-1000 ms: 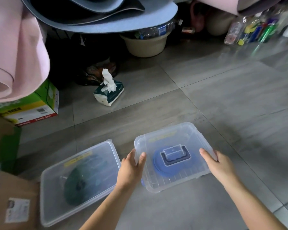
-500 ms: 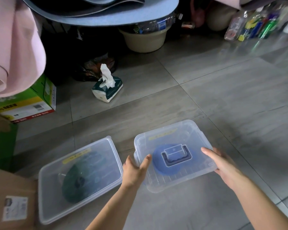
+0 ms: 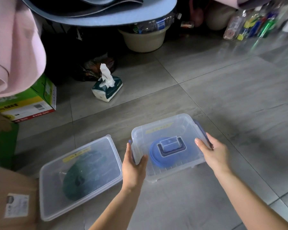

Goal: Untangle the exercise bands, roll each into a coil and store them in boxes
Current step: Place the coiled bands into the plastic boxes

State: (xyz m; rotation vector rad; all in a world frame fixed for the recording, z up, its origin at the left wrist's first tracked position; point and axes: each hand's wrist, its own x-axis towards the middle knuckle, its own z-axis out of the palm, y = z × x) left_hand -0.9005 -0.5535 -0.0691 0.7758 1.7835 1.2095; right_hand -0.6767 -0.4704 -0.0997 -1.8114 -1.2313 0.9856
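Note:
Two clear plastic boxes sit on the grey tile floor. The right box (image 3: 166, 128) has its lid on, with a dark blue handle (image 3: 171, 146) on top and a coiled blue band (image 3: 156, 158) inside. My left hand (image 3: 133, 166) grips its left side, thumb on the lid and fingers on a blue latch. My right hand (image 3: 214, 155) holds the right side over the other blue latch (image 3: 206, 138). The left box (image 3: 110, 143) is lidded and holds a coiled dark green band (image 3: 83, 176); neither hand touches it.
A tissue pack (image 3: 106, 88) lies behind the boxes. A green carton (image 3: 32, 103) and a brown cardboard box (image 3: 15, 196) stand at the left. Rolled pink (image 3: 12, 47) and blue-grey mats (image 3: 106, 15) hang above. A beige basin (image 3: 145, 40) and bottles (image 3: 249, 25) line the back.
Both hands slid from the lid's edges down onto the right box's sides, and the blue latches now show under my fingers. The left box has not moved.

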